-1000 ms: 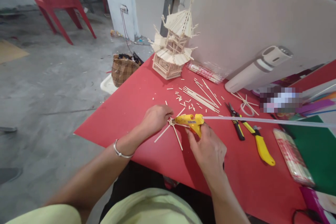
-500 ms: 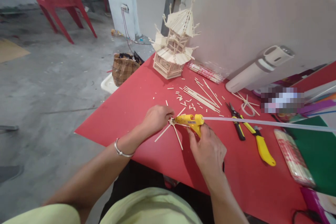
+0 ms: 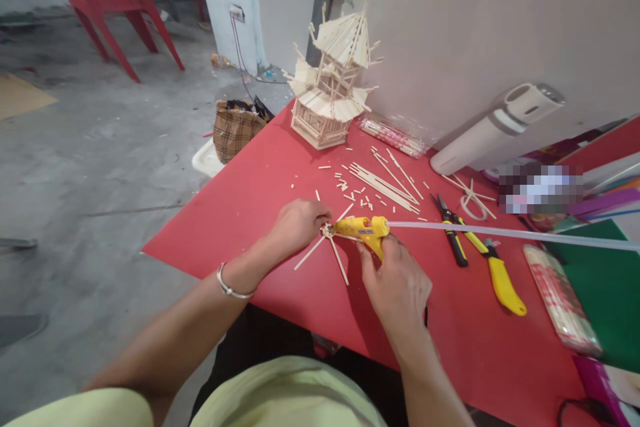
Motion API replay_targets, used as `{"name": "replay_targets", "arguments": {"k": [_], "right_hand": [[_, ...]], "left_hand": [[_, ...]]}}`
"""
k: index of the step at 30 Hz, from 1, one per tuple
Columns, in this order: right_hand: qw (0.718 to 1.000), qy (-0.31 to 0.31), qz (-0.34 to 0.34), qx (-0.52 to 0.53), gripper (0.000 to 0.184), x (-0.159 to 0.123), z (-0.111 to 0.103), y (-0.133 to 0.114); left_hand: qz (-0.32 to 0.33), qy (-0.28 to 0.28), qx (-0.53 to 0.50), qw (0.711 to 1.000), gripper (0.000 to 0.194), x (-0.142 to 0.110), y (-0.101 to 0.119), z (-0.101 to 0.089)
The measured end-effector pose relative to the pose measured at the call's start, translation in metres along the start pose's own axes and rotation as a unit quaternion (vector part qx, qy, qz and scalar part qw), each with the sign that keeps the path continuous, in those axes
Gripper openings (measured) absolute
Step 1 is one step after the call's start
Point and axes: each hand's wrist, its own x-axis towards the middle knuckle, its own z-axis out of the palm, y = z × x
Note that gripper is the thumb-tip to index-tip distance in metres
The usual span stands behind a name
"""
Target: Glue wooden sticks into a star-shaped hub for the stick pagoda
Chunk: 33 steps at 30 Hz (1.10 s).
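My right hand (image 3: 400,283) is wrapped round the handle of a yellow hot glue gun (image 3: 367,232). A long clear glue stick (image 3: 465,232) juts out of its back to the right. The nozzle points left, at the hub of a star-shaped frame of thin wooden sticks (image 3: 339,260) lying on the red tabletop. My left hand (image 3: 299,223) has its fingers pinched at the hub, close to the nozzle; the fingertips partly hide the join. Several arms of the frame spread outward from the hub.
A pagoda model of sticks (image 3: 330,90) stands at the back. Loose sticks (image 3: 383,187) and cut bits lie before it. Cutting pliers (image 3: 453,230), a yellow-handled cutter (image 3: 505,287), packs of sticks (image 3: 563,297) and a white bottle (image 3: 495,127) lie right. The table's left edge (image 3: 200,205) borders the floor.
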Motion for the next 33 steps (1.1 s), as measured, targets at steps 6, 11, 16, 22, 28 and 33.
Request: {"name": "replay_targets", "arguments": {"k": [6, 11, 16, 22, 28, 33], "right_hand": [[1.000, -0.007, 0.000, 0.004, 0.033, 0.0006, -0.0011, -0.0008], [1.000, -0.009, 0.001, 0.009, 0.034, 0.0008, -0.0022, -0.0017], [1.000, -0.014, 0.007, 0.012, 0.033, 0.0007, -0.0020, -0.0018], [1.000, -0.021, 0.007, 0.015, 0.033, 0.0013, -0.0035, -0.0023], [1.000, -0.020, 0.008, 0.014, 0.033, 0.0021, -0.0040, -0.0031], [1.000, -0.016, 0.004, 0.017, 0.033, 0.0021, -0.0048, -0.0032]], "left_hand": [[0.001, 0.000, 0.002, 1.000, 0.023, -0.0001, 0.0007, -0.0004], [0.003, 0.000, 0.005, 1.000, 0.024, -0.0003, 0.0013, -0.0009], [-0.002, 0.000, 0.004, 1.000, 0.024, -0.0004, 0.0018, -0.0013], [0.001, 0.000, 0.002, 1.000, 0.023, -0.0009, 0.0020, -0.0014], [0.009, 0.004, -0.003, 1.000, 0.024, -0.0007, 0.0009, -0.0004], [0.008, 0.002, -0.002, 1.000, 0.023, -0.0009, 0.0010, -0.0005]]}}
